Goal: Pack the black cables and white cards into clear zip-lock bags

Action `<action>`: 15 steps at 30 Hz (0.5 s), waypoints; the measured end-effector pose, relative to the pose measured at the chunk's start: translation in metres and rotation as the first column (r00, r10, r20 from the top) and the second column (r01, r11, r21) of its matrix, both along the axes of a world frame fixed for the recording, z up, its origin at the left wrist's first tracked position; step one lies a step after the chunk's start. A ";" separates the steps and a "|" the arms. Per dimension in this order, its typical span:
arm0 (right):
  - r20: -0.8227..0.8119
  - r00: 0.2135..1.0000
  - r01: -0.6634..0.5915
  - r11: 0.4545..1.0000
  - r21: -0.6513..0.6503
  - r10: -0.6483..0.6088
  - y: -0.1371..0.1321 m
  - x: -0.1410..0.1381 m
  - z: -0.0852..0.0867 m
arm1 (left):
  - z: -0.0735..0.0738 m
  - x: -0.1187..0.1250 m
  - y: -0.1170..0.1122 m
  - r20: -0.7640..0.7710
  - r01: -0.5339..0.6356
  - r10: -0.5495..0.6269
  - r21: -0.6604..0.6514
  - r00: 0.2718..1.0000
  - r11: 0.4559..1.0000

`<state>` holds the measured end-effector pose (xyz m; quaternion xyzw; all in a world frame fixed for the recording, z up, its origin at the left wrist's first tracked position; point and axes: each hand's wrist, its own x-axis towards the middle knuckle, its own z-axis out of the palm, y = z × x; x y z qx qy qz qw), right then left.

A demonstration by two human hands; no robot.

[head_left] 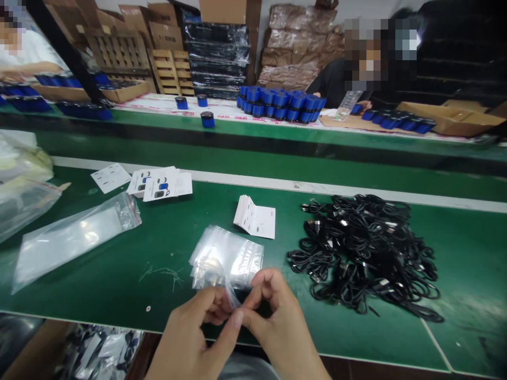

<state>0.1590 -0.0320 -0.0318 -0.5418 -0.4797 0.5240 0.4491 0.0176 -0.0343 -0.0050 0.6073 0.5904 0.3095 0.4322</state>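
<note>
Close to the table's front edge, my left hand point(202, 330) and my right hand point(273, 316) meet and pinch one clear plastic bag point(231, 290) between their fingertips. Just beyond them lies a loose stack of clear plastic bags point(233, 253), flat on the green table. Behind that stack is a small pile of folded white leaflets point(257, 219), its top one spread partly open. To the right of my hands spreads a large heap of coiled black cables point(364, 248) with metal plugs.
Printed cards point(166, 184) and a long clear bag point(75, 235) lie at left. Below the edge sits a container of bagged cables point(101, 351). Blue cylinders point(281, 103) stand on the far bench, where a person in black point(332, 74) and another in white point(31, 50) are.
</note>
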 end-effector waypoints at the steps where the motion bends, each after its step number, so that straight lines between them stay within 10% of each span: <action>1: 0.009 1.000 -0.001 1.000 0.007 0.001 0.000 -0.001 0.000 | -0.001 0.003 0.000 0.021 0.007 -0.006 -0.013 1.000 1.000; 15: 0.325 0.943 -0.159 0.955 0.252 0.071 -0.006 0.001 -0.006 | -0.008 -0.004 0.007 0.340 0.125 -0.020 -0.291 0.940 0.949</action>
